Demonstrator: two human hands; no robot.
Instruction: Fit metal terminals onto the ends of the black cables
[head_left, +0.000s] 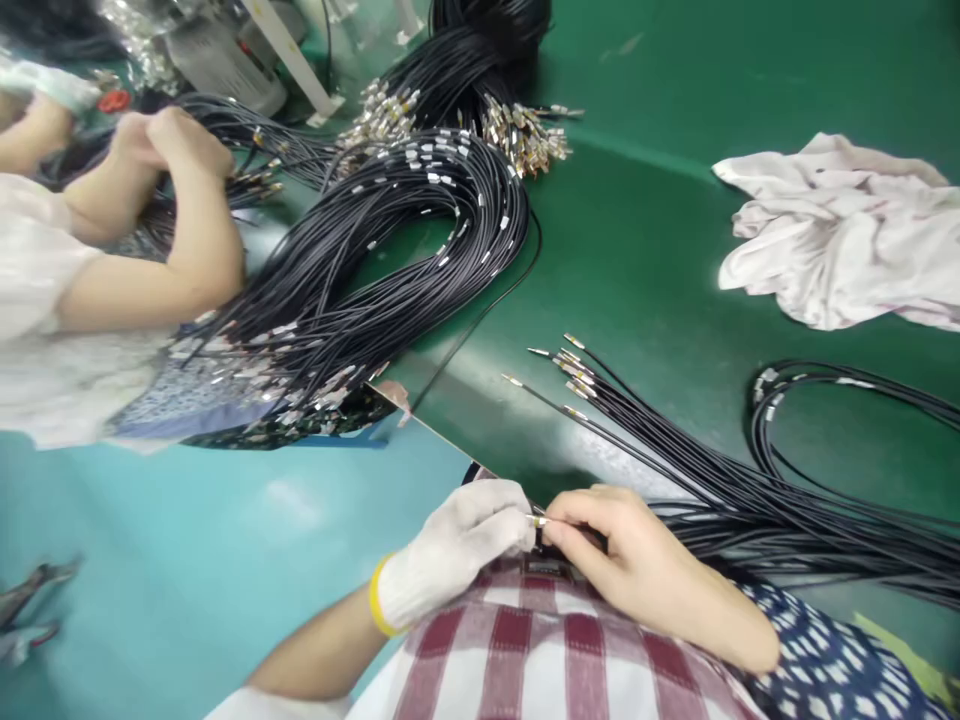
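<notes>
My left hand (466,538), in a white knitted glove with a yellow cuff, is closed with its fingertips at a small metal cable connector (537,520). From the other side, my right hand (626,550), bare, pinches the same connector between thumb and forefinger. Both hands are close to my checked apron (517,640), at the near edge of the green table. Just beyond my right hand lies a bundle of black cables (675,445), its metal tips pointing left. My fingers hide most of the held cable.
A large looped bundle of black cables (495,220) lies to the left, hanging over the table edge. Behind it is another cable pile (480,60). A crumpled white cloth (847,235) and a cable coil (765,400) lie right. A co-worker's arms (180,230) are at upper left.
</notes>
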